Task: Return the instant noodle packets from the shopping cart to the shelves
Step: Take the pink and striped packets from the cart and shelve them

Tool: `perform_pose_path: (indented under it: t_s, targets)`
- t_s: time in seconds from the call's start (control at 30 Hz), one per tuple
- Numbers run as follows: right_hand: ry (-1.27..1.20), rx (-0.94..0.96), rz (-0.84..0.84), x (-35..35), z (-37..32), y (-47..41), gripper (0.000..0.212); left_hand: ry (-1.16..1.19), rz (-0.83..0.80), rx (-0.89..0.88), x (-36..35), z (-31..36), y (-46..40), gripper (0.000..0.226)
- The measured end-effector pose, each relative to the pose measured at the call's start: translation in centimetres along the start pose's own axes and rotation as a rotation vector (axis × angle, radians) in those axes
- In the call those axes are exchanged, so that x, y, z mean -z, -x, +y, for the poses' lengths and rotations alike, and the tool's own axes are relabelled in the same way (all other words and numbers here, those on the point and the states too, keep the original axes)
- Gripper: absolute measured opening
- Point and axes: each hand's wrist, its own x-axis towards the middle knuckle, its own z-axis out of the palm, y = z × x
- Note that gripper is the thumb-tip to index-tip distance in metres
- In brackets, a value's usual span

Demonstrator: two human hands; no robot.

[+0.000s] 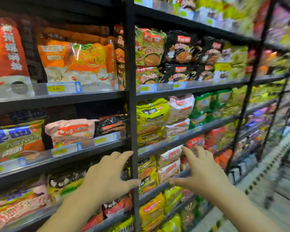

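Both forearms are bare, with no sleeve in sight. The left hand (105,177) and right hand (203,173) wear no gloves, rings or watch.

The right side of the frame smears into motion blur: packets (238,57) on the far shelves (208,126) lose their print (only colours survive), and the floor (274,190) at lower right streaks. The black upright (132,97) hides the left hand's (105,178) fingertips. Both forearms run off the bottom edge. The orange packet (5,52) is cut at the left edge.
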Motion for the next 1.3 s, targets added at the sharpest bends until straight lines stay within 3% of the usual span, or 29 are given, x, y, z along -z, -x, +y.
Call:
perform_pose_path:
  t_s: [0.67,0.97,1.3]
  targets:
    - [0.072,-0.477,-0.027,6.5,39.7,2.5,0.119,-0.01,-0.184,-0.42,-12.5,38.5,-21.4,0.096]
    - [0.052,-0.609,0.017,7.9,51.6,0.6,0.119,0.024,-0.214,-0.579,-17.0,51.8,-29.4,0.097]
    - [0.099,-0.761,0.046,8.6,64.5,-8.8,0.12,0.061,-0.257,-0.737,-23.3,64.5,-45.4,0.1]
